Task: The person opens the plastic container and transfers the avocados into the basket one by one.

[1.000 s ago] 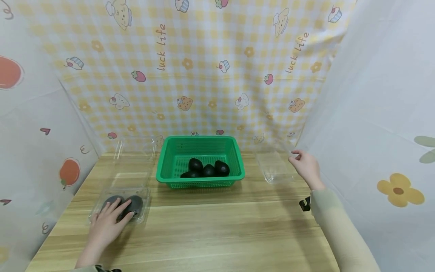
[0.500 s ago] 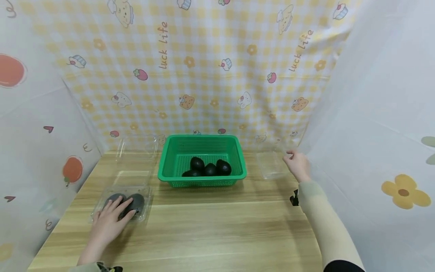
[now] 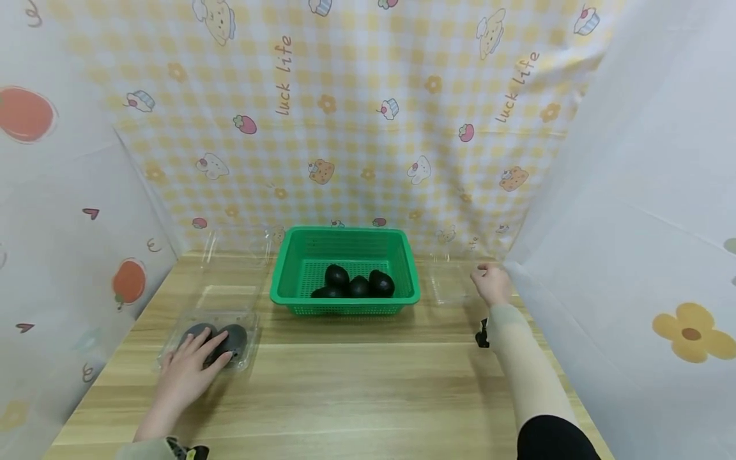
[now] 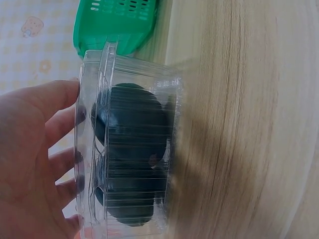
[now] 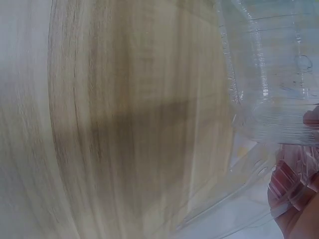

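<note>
In the head view my left hand rests over a clear plastic clamshell at the front left, two dark avocados inside. The left wrist view shows its spread fingers touching the lid of that clamshell. My right hand pinches the edge of another clear clamshell, to the right of the basket. Up close in the right wrist view, this clamshell stands open, with fingers and thumb at its rim. No avocado shows in it.
A green plastic basket stands at the middle back with several dark avocados in it. Behind the left clamshell lies an open clear clamshell. A patterned cloth hangs behind the wooden table.
My right hand has moved left with its clear clamshell, closer to the green basket. My left hand stays over the clamshell of avocados. The head view has shifted slightly.
</note>
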Motion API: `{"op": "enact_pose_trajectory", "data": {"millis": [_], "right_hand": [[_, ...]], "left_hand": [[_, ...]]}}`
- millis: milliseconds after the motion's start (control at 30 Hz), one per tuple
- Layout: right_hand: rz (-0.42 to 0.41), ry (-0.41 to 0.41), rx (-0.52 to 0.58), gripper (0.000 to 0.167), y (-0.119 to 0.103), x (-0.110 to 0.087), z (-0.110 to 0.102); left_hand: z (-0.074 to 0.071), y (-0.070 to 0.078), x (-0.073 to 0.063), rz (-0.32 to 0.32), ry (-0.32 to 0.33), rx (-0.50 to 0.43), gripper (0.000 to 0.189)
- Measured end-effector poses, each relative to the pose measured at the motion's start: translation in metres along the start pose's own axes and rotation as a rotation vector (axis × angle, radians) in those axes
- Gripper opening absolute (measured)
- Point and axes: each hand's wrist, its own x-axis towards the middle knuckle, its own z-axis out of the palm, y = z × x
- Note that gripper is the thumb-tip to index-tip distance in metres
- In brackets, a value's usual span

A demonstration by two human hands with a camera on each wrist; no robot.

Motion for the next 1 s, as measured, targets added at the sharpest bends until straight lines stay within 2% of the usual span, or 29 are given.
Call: {"op": "enact_pose_trajectory", "data": {"millis": [233,467,767,1000], "right_hand": [[0.035,-0.053,0.018,0.049,0.002,0.004,0.013],[0.077,-0.119,-0.021,0.05,0.013,0.005,0.014],[0.042,-0.101,-0.099,0.046,0.015,0.005,0.01],[0.084,-0.133,-0.085,0.047,0.019,0.008,0.019]], "left_hand": [[0.001,-0.001,-0.001,-0.018,-0.016,-0.005,0.065],[0.0,0.006,-0.001,-0.008,-0.021,-0.012,0.063],[0.001,0.003,0.001,-0.018,-0.011,-0.025,0.064],[0.001,0.002,0.0,-0.02,0.002,-0.011,0.062]]}}
